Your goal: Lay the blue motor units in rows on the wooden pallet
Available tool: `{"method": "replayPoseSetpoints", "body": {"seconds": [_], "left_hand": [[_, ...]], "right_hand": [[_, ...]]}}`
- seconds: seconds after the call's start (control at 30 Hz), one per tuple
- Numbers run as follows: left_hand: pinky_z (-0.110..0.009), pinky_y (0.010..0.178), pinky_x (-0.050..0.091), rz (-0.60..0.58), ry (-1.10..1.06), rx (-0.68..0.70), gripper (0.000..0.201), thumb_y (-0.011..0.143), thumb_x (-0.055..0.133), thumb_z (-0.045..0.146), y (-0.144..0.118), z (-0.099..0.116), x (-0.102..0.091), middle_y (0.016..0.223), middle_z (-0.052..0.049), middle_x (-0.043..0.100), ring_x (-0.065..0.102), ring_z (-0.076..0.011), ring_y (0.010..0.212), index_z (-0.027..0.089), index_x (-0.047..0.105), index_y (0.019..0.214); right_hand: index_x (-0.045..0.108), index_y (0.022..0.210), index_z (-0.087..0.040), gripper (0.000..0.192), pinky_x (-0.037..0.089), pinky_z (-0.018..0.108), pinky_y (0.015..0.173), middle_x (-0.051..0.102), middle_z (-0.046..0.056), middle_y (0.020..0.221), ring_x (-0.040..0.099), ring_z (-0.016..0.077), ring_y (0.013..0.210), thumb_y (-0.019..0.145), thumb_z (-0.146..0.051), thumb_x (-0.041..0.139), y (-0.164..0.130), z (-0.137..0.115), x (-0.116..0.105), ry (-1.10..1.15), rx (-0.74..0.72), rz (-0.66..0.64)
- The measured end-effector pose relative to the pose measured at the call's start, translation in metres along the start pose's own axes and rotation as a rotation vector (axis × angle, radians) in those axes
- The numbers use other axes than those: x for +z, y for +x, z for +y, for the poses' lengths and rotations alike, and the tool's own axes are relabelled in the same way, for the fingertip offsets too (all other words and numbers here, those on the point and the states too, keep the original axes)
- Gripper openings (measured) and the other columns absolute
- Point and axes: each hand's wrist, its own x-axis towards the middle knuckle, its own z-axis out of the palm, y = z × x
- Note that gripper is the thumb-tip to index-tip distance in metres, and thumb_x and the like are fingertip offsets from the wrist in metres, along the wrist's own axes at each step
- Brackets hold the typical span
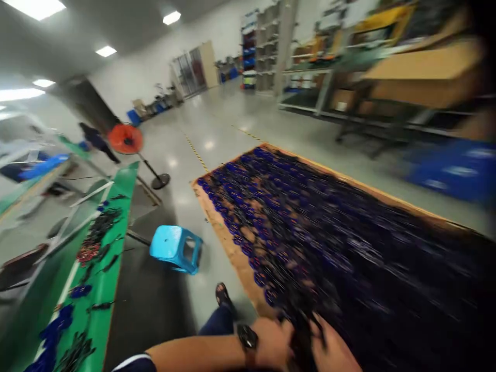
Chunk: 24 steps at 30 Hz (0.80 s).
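At the bottom of the head view, my left hand (271, 338), with a dark watch on its wrist, is closed on a bundle of black cables (300, 325). My right hand (331, 346) grips the same bundle from the other side; motion blur and the bundle hide most of its fingers. Just beyond both hands lies a wide brown board (228, 243) covered with rows of black cables and blue coiled pieces (259, 279). Toward the right those rows smear into a dark mass.
Left of me runs a green-topped workbench (122, 206) with black cables and blue bundles. A blue plastic stool (166, 243) stands between bench and board. Farther off are an orange fan (126, 138), a cardboard box (422, 64) and a blurred blue bin (453, 170).
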Motion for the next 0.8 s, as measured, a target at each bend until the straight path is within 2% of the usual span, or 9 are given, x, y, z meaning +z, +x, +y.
{"method": "replayPoseSetpoints", "body": {"seconds": [0.07, 0.17, 0.3, 0.5, 0.6, 0.73, 0.8], "left_hand": [[-0.044, 0.083, 0.056, -0.025, 0.103, 0.077, 0.045, 0.085, 0.062, 0.032, -0.001, 0.01, 0.005, 0.114, -0.016, 0.068, 0.068, -0.0327, 0.099, 0.019, 0.051, 0.126], [-0.046, 0.092, 0.052, -0.035, 0.148, 0.165, 0.041, 0.09, 0.051, 0.027, 0.004, 0.008, -0.001, 0.12, -0.019, 0.064, 0.065, -0.0329, 0.109, 0.014, 0.046, 0.129], [-0.042, 0.095, 0.051, -0.041, 0.176, 0.212, 0.044, 0.089, 0.053, 0.026, 0.003, 0.003, -0.003, 0.119, -0.016, 0.064, 0.064, -0.0303, 0.111, 0.013, 0.043, 0.13], [-0.038, 0.099, 0.048, -0.031, 0.178, 0.245, 0.057, 0.088, 0.058, 0.03, -0.004, 0.0, 0.007, 0.126, -0.015, 0.063, 0.061, -0.0286, 0.118, 0.013, 0.037, 0.139], [-0.039, 0.094, 0.051, -0.041, 0.168, 0.288, 0.053, 0.088, 0.057, 0.031, -0.006, -0.002, 0.008, 0.123, -0.015, 0.064, 0.064, -0.0296, 0.113, 0.013, 0.04, 0.135], [-0.039, 0.09, 0.052, -0.055, 0.174, 0.282, 0.039, 0.089, 0.055, 0.032, -0.01, -0.001, 0.009, 0.12, -0.015, 0.065, 0.065, -0.0301, 0.109, 0.014, 0.046, 0.123], [-0.04, 0.09, 0.052, -0.06, 0.171, 0.271, 0.037, 0.088, 0.055, 0.032, -0.011, 0.001, 0.01, 0.118, -0.014, 0.065, 0.065, -0.03, 0.108, 0.014, 0.047, 0.12]], "right_hand": [[0.066, 0.12, -0.014, 0.061, 0.055, 0.041, 0.09, 0.07, 0.016, 0.116, 0.068, 0.0279, 0.105, 0.1, -0.056, 0.027, -0.014, -0.007, -0.011, 0.028, 0.065, 0.03], [0.062, 0.124, -0.011, 0.053, 0.052, 0.039, 0.096, 0.068, 0.016, 0.121, 0.066, 0.0252, 0.111, 0.102, -0.046, 0.029, -0.014, -0.023, -0.014, 0.025, 0.127, 0.079], [0.065, 0.115, -0.014, 0.043, 0.053, 0.036, 0.091, 0.071, 0.013, 0.114, 0.068, 0.0231, 0.102, 0.104, -0.039, 0.033, -0.01, -0.037, -0.012, 0.001, 0.174, 0.119], [0.066, 0.112, -0.017, 0.035, 0.052, 0.033, 0.092, 0.07, 0.01, 0.11, 0.066, 0.0211, 0.103, 0.104, -0.031, 0.035, -0.001, -0.036, -0.021, 0.078, 0.062, 0.032], [0.065, 0.112, -0.019, 0.032, 0.052, 0.032, 0.092, 0.07, 0.008, 0.111, 0.066, 0.0197, 0.103, 0.103, -0.029, 0.037, 0.006, -0.033, -0.025, 0.095, 0.024, -0.01], [0.058, 0.127, -0.017, 0.034, 0.054, 0.037, 0.089, 0.067, 0.011, 0.12, 0.066, 0.0247, 0.107, 0.096, -0.028, 0.049, 0.008, -0.038, -0.02, -0.003, 0.119, -0.034], [0.057, 0.127, -0.018, 0.035, 0.055, 0.037, 0.087, 0.069, 0.011, 0.117, 0.067, 0.0247, 0.105, 0.094, -0.027, 0.05, 0.009, -0.042, -0.017, -0.023, 0.156, -0.039]]}}
